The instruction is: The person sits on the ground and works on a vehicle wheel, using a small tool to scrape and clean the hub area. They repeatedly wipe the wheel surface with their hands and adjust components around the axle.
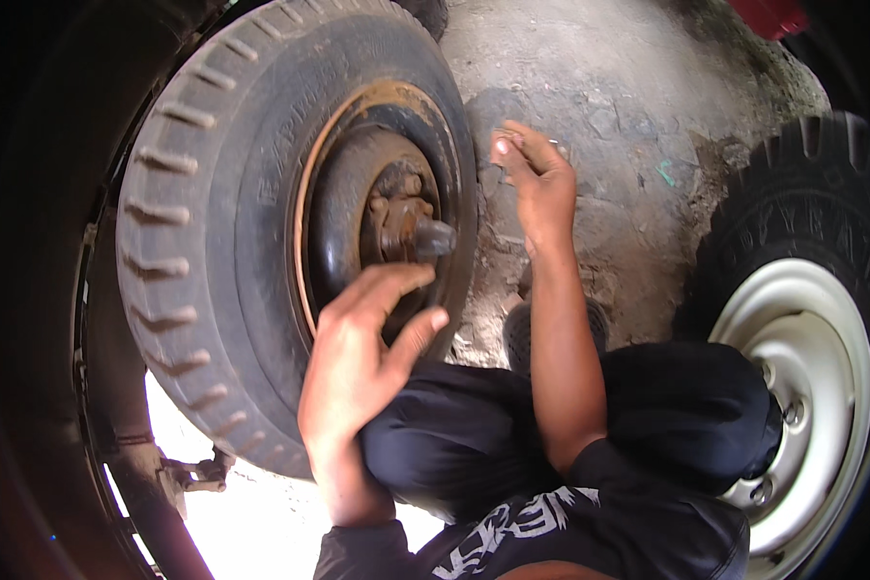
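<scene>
A black tyre point(251, 184) with deep tread blocks stands upright on the left, mounted on a rusty, dark wheel rim point(343, 208). From its middle sticks out a brown, rusted hub point(396, 227) with a grey metal end point(435, 238). My left hand point(358, 338) is open just below the hub, thumb and fingers apart, with nothing visible in it. Raised over the ground to the right of the wheel, my right hand point(539, 179) has its thumb and fingers pinched together. Whatever it may hold is too small to make out.
At the right, a second black tyre point(802, 193) with a silver wheel rim point(836, 377) stands beside my bent knee. Rough, stained concrete ground point(609, 126) lies ahead. A dark vehicle body edge point(87, 319) runs along the left. Something red point(768, 14) shows at the top right.
</scene>
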`<action>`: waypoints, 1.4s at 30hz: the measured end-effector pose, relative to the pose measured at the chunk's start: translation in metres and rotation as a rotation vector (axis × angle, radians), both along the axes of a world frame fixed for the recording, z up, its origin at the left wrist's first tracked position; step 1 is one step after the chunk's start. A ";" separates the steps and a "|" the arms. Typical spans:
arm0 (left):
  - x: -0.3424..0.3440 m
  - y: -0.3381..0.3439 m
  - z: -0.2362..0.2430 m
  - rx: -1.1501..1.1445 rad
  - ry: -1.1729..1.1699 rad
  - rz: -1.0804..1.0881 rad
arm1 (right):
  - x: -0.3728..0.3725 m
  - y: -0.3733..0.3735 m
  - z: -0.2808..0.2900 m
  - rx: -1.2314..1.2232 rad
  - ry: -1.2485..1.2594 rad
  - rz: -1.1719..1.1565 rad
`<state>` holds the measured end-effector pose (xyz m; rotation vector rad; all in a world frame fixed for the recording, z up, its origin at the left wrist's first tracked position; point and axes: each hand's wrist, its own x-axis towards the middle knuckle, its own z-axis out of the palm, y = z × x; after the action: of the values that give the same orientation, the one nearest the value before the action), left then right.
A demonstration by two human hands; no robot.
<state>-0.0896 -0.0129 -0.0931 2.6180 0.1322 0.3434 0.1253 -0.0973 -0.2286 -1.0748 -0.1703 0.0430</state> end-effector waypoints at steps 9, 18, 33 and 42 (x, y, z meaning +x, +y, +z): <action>0.013 0.004 -0.012 0.065 0.019 0.151 | 0.016 0.109 0.000 -0.089 -0.397 0.254; 0.043 0.006 -0.004 -0.005 -0.011 0.308 | 0.011 0.116 -0.028 -0.064 -0.316 0.126; 0.053 0.002 -0.009 -0.208 -0.203 0.594 | -0.009 0.126 -0.032 0.017 -0.367 0.010; 0.049 -0.001 -0.007 -0.222 -0.209 0.541 | 0.011 0.126 -0.030 -0.063 -0.144 0.085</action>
<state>-0.0406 -0.0137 -0.0997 2.2738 0.7658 0.7357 0.1363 0.0290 -0.2582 -1.1338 -0.3468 0.0474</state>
